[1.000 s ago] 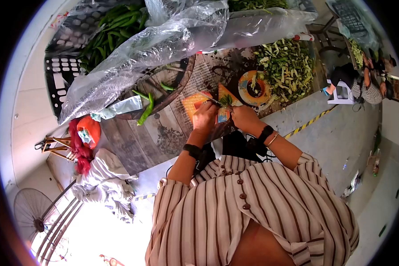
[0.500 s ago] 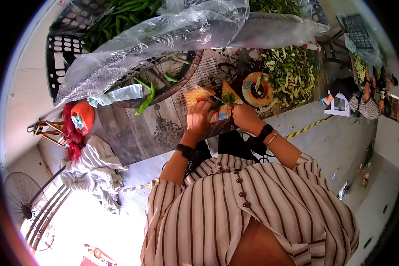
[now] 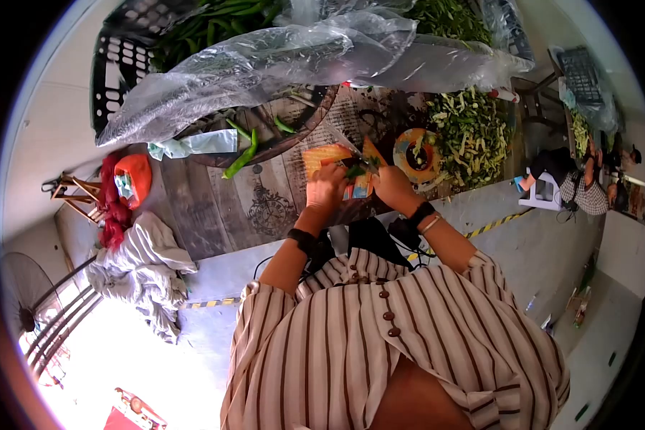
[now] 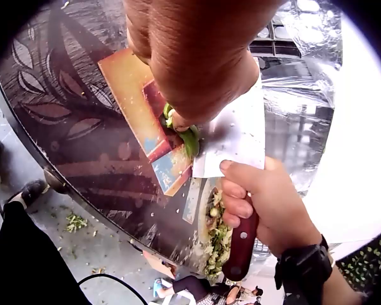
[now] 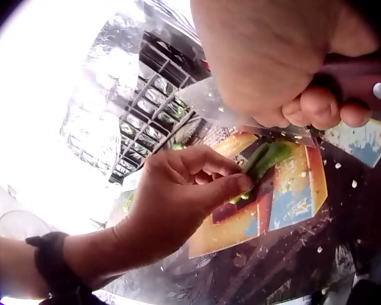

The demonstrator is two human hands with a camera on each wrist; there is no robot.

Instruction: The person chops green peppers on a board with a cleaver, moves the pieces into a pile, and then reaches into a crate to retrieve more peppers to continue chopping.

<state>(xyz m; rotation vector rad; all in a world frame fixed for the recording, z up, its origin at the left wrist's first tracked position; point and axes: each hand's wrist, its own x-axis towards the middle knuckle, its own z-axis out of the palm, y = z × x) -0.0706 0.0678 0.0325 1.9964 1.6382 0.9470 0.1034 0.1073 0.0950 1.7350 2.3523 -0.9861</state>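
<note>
My left hand [image 3: 325, 188] pinches green chili peppers [image 5: 267, 159] between thumb and fingers, low over the patterned table. My right hand [image 3: 395, 190] grips the dark red riveted handle [image 4: 243, 244] of a broad kitchen knife [image 4: 233, 133]. In the left wrist view the pale blade stands close beside the peppers, its far part hidden behind my left hand. The right wrist view shows the blade just beyond the peppers, partly covered by my right hand. A heap of chopped green pepper [image 3: 473, 136] lies to the right on the table [image 3: 215, 208].
Whole green chilies [image 3: 244, 154] lie at the left, near a pale plastic strip [image 3: 201, 145]. Behind the work, clear plastic sheeting [image 3: 251, 72] drapes over a black crate [image 3: 111, 79] of green chilies. Another person [image 3: 588, 183] sits far right.
The head view has shifted slightly. My left hand has moved a little, and the green tuft that stood up between the hands now lies lower by the blade. Both hands keep their holds.
</note>
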